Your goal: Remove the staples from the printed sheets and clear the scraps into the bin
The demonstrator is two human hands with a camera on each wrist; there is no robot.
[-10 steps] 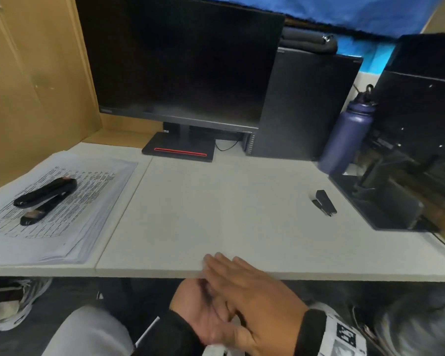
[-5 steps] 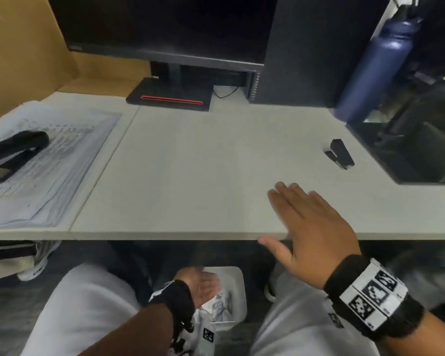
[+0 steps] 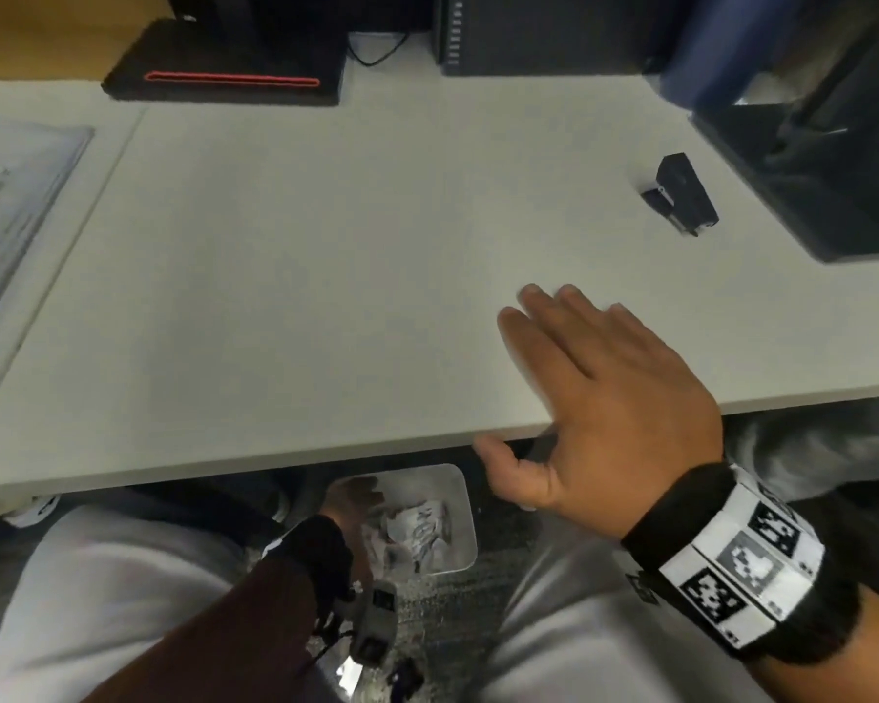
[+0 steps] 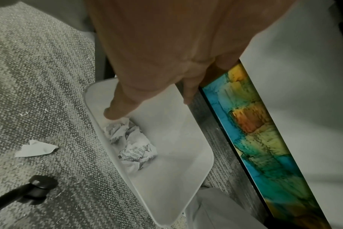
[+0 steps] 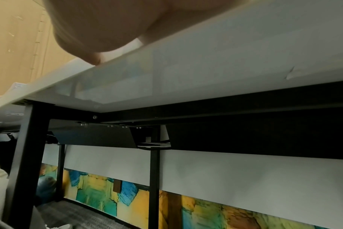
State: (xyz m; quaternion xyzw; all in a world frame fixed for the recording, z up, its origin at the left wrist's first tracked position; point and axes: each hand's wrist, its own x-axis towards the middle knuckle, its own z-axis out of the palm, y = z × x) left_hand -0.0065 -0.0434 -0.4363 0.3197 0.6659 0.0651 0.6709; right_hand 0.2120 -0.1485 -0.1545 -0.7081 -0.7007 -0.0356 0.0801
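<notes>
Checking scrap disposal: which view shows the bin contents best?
Left wrist. It looks straight into the white bin, showing the crumpled printed paper and left hand above it. The head view shows the bin small and partly blocked by that hand, below the desk edge. The right wrist view misses it.

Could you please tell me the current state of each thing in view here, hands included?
Left hand: open, fingers extended down over the bin.
Right hand: open, flat on the desk edge.
Bin: upright on the carpet, holding crumpled paper.
Crumpled paper: lying inside the bin.
Paper scrap: on the carpet, outside the bin.
Staple remover: lying on the desk, untouched.
Printed sheets: stacked at the desk's left edge.
</notes>
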